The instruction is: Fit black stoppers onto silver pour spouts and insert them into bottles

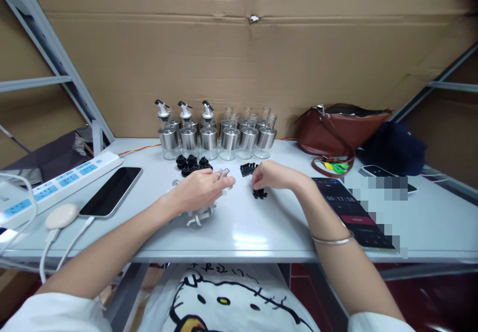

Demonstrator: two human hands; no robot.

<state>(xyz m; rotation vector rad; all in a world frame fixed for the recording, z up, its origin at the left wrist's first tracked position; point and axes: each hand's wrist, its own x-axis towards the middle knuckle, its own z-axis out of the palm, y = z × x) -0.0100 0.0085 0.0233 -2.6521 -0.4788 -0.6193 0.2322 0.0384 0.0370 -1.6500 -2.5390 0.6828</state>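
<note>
My left hand (pixel 199 187) is closed on a light grey plastic spout piece (pixel 224 172), its end showing past thumb and forefinger. Beneath that hand lies a loose pile of similar white spout pieces (pixel 199 217), partly covered. My right hand (pixel 271 175) has its fingertips pinched over a small heap of tiny black parts (pixel 260 193); whether one is between them is hidden. Just behind it lie black flip levers (pixel 247 169) in a row. Black ribbed stoppers (pixel 192 162) sit in a group beyond my left hand.
Glass bottles with steel bands (pixel 229 140) stand in rows at the back, three topped with pourers (pixel 185 110). A phone (pixel 112 192) and power strip (pixel 63 185) lie left. A tablet-like timer screen (pixel 354 212), brown handbag (pixel 339 130) and dark cap (pixel 396 145) are right.
</note>
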